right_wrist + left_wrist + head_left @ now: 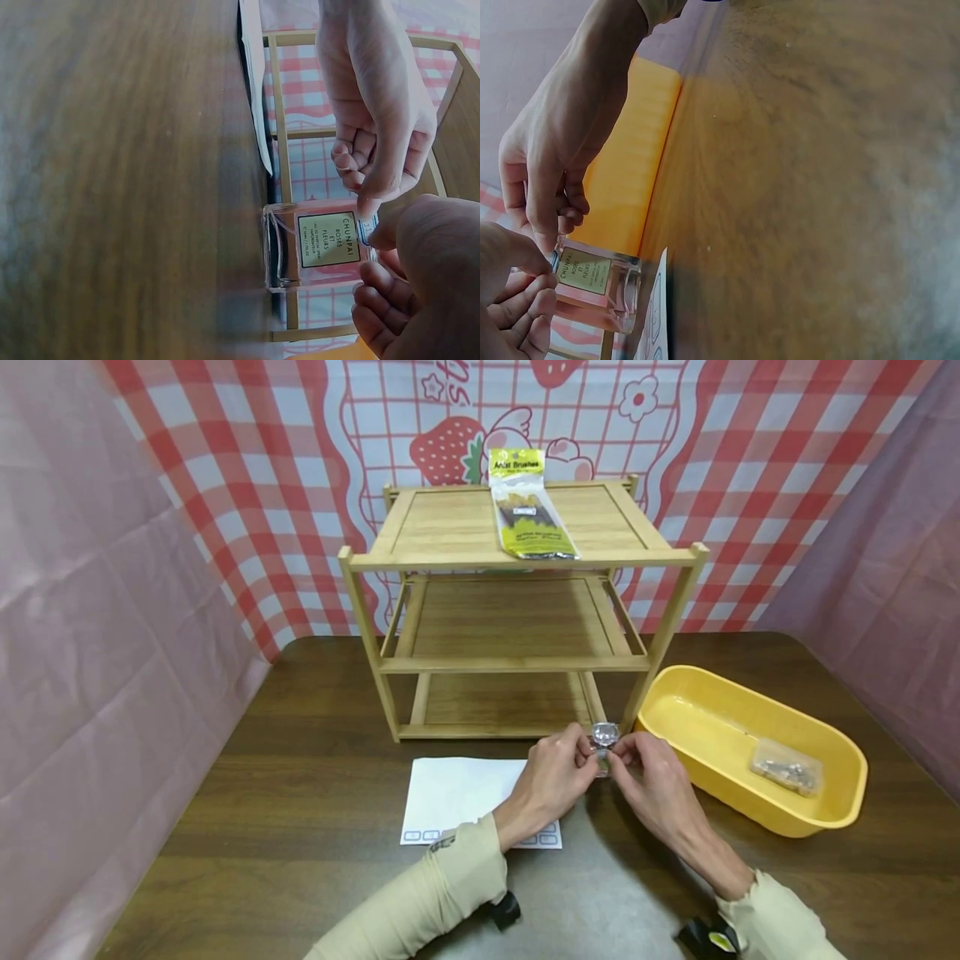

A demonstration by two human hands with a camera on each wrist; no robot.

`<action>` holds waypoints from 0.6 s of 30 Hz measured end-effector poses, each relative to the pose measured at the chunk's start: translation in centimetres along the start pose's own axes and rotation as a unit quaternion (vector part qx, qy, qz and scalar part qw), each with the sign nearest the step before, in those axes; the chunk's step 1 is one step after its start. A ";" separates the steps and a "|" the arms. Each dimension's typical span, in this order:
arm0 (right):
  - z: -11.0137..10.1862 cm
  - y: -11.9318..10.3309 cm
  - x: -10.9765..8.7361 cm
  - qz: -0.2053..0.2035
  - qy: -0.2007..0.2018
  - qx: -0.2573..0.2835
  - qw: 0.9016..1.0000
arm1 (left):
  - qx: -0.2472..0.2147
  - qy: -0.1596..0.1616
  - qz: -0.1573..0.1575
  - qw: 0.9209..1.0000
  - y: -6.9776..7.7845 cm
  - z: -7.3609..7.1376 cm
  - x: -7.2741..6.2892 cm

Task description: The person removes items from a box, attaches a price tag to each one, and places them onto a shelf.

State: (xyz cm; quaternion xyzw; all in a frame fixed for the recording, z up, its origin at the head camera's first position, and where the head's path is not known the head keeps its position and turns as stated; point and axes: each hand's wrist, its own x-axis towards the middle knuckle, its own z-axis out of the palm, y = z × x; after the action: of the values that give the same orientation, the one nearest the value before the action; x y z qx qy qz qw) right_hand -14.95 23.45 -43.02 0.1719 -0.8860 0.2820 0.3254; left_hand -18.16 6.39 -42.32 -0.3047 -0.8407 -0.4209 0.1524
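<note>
A clear glass perfume bottle (328, 241) with pink liquid and a pale printed label stands upright on the table, its silvery round cap (604, 733) on top. Against the bottle's upper front lies a small blue-edged sticker (367, 229). My left hand (551, 772) pinches the sticker's left edge, thumb and forefinger at the glass. From the other side, my right hand (660, 781) pinches its right edge, with the other fingers curled. Fingertips partly hide the sticker and the bottle's neck.
A white sticker sheet (457, 793) lies left of the bottle. Behind stands a three-tier wooden rack (517, 664) with a packet of artist brushes (532, 518) on top. A yellow basin (705, 693) at right holds a small clear box (787, 767).
</note>
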 end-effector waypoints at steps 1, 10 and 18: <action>0.0 0.0 0.0 0.002 -0.001 0.001 1.000 | -0.002 -0.001 -0.001 1.000 0.0 0.0 0.0; 0.0 0.1 0.0 0.014 -0.011 0.007 1.000 | -0.006 -0.006 -0.014 1.000 -0.2 -0.3 -0.1; -0.4 0.3 0.0 0.034 -0.031 0.014 0.999 | 0.003 -0.001 -0.017 1.000 -0.5 -0.5 -0.3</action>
State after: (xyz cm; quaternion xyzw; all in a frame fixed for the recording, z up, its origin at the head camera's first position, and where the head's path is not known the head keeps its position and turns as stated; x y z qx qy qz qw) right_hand -14.93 23.90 -42.89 0.1547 -0.8968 0.3004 0.2856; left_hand -18.27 5.60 -42.48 -0.2904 -0.8470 -0.4210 0.1453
